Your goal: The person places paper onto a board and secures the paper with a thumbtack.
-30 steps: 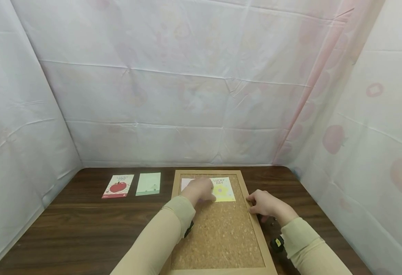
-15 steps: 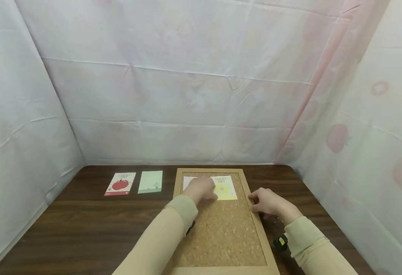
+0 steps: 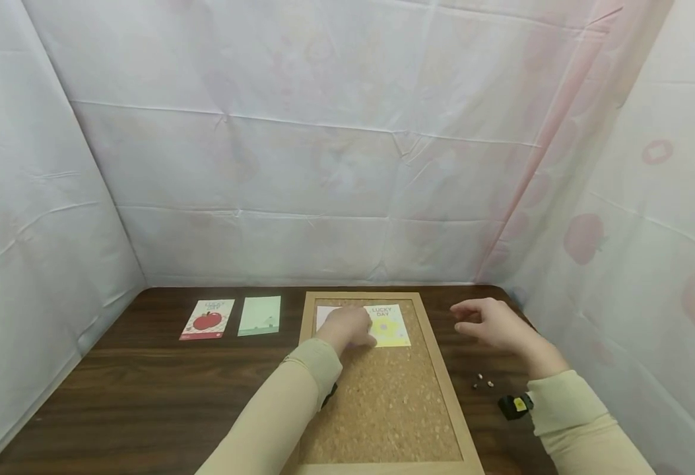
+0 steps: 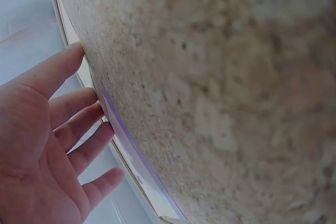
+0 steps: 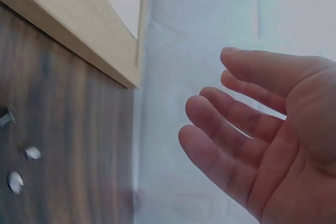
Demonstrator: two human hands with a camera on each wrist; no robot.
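A cork board (image 3: 395,409) in a pale wooden frame lies on the dark table. Near its far end are two cards side by side: a yellow LUCKY DAY card (image 3: 390,326) and a white card with a purple edge (image 4: 139,158), largely covered by my left hand in the head view. My left hand (image 3: 347,326) has its fingertips on the cards, fingers spread and loosely bent. Right of the frame, my right hand (image 3: 492,322) is in the air, fingers loosely curved and holding nothing. Small metallic pins (image 5: 16,182) lie on the table below it.
To the left of the board, an apple LUCKY DAY card (image 3: 207,320) and a pale green card (image 3: 260,315) rest on the table (image 3: 145,402). White printed cloth (image 3: 311,165) hangs behind and along both sides.
My right hand has left the board's right frame edge and moved right, uncovering the small pins. My left hand stays on the cards. The head view shifted slightly earlier on.
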